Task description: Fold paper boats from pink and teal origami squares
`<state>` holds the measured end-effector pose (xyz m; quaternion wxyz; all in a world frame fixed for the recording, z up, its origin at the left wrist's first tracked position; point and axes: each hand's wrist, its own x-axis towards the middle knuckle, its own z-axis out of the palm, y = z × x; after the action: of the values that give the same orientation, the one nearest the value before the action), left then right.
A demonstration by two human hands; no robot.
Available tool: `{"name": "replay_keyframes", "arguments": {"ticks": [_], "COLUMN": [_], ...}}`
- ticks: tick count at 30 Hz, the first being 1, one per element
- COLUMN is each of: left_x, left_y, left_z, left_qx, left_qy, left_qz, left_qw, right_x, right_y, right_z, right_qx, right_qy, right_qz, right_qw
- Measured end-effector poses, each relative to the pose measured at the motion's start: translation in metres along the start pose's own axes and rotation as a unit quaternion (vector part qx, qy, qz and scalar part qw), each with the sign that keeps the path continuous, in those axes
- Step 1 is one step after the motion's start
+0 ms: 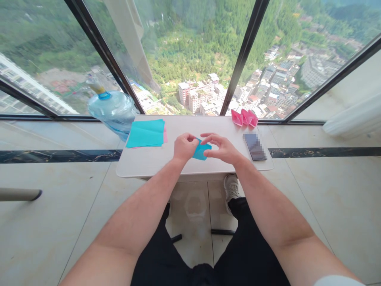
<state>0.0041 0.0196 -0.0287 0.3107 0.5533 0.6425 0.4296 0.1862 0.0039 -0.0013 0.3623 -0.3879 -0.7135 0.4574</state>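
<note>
Over the white table, I saw my left hand pinching the folded blue paper's left edge, the folded blue paper lying beside my spread right hand.

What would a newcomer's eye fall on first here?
Probably the folded blue paper between left hand and right hand, over the white table's middle. Beyond, large windows look down on buildings and green hillside. Folded pink papers sit at the table's far right corner, a blue water bottle by its far left.
</note>
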Motion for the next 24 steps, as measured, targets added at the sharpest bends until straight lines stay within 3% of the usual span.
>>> {"name": "replay_keyframes", "arguments": {"ticks": [2,5,11,17,24], "left_x": [0.001,-0.001,-0.005,-0.008,-0.01], "left_y": [0.0,0.001,0.006,0.01,0.011], "left_z": [0.0,0.002,0.005,0.007,0.006], "left_qx": [-0.002,-0.031,-0.157,-0.237,-0.261], "left_qy": [0.017,0.021,-0.059,-0.099,-0.131], "left_qz": [-0.004,-0.002,-0.032,-0.051,-0.053], "left_qw": [1.0,0.999,0.985,0.965,0.955], "right_x": [-0.001,0.002,0.01,0.01,0.009], "right_y": [-0.001,0.001,0.012,0.014,0.011], "right_z": [0.006,0.016,0.021,0.018,0.016], "right_qx": [-0.036,-0.055,-0.023,0.032,0.015], "right_qy": [0.001,0.057,0.164,0.178,0.195], "right_qz": [-0.011,-0.004,0.062,0.1,0.149], "right_qw": [0.999,0.997,0.984,0.978,0.969]}}
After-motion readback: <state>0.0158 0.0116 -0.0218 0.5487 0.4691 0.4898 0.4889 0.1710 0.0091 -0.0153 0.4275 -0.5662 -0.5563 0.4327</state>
